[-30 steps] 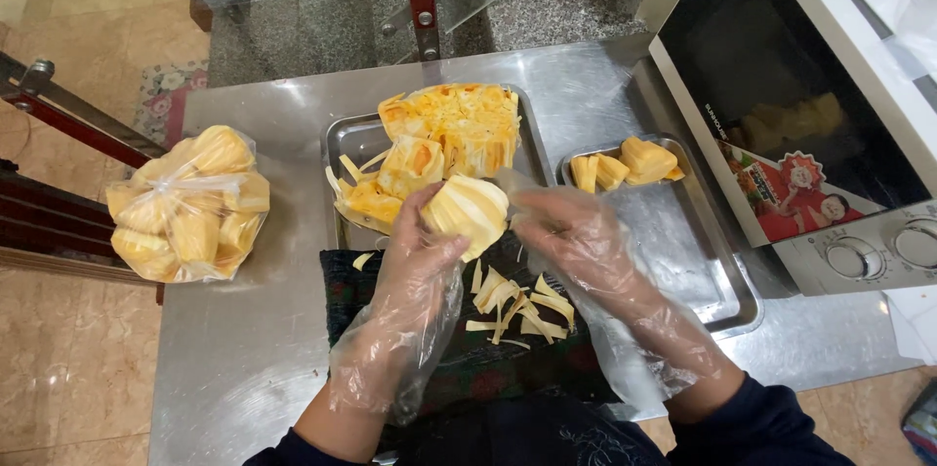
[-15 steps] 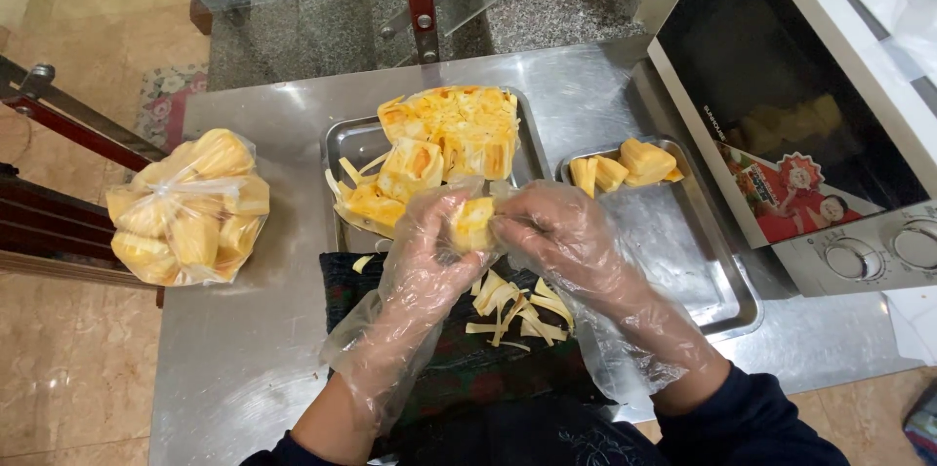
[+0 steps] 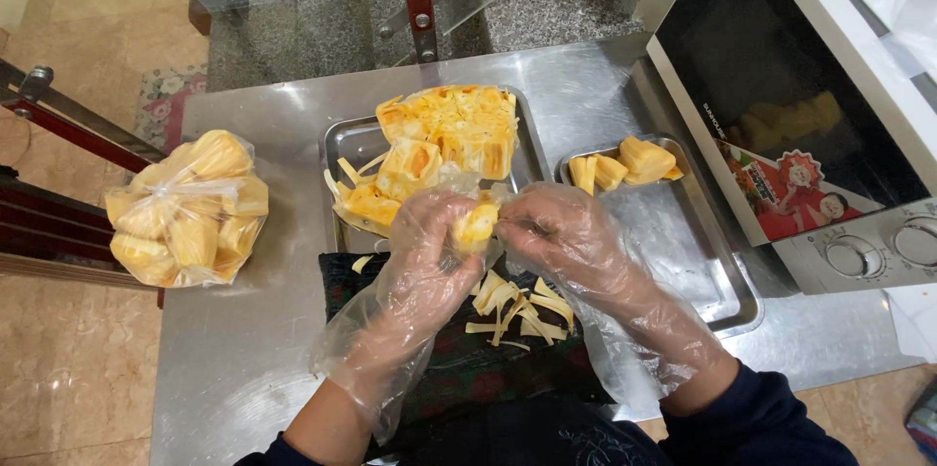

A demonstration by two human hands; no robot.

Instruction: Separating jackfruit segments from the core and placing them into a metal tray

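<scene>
Both my hands wear loose clear plastic gloves. My left hand (image 3: 422, 249) and my right hand (image 3: 558, 232) together grip a small yellow jackfruit piece (image 3: 475, 225) over the near edge of the left steel tray (image 3: 344, 142). That tray holds a big chunk of yellow jackfruit (image 3: 444, 144). Below my hands, pale fibre strips (image 3: 514, 305) lie on a dark cloth (image 3: 459, 354). The right steel tray (image 3: 708, 261) holds a few peeled yellow pods (image 3: 625, 165) at its far end.
A clear plastic bag of yellow fruit pieces (image 3: 185, 212) sits at the steel table's (image 3: 234, 359) left edge. A microwave oven (image 3: 810, 115) stands at the right. Wooden rails and a glass panel lie beyond the table's far edge.
The fruit piece was broad and open in my hands a second ago; now both hands have closed together over a smaller piece, nearer the tray's edge.
</scene>
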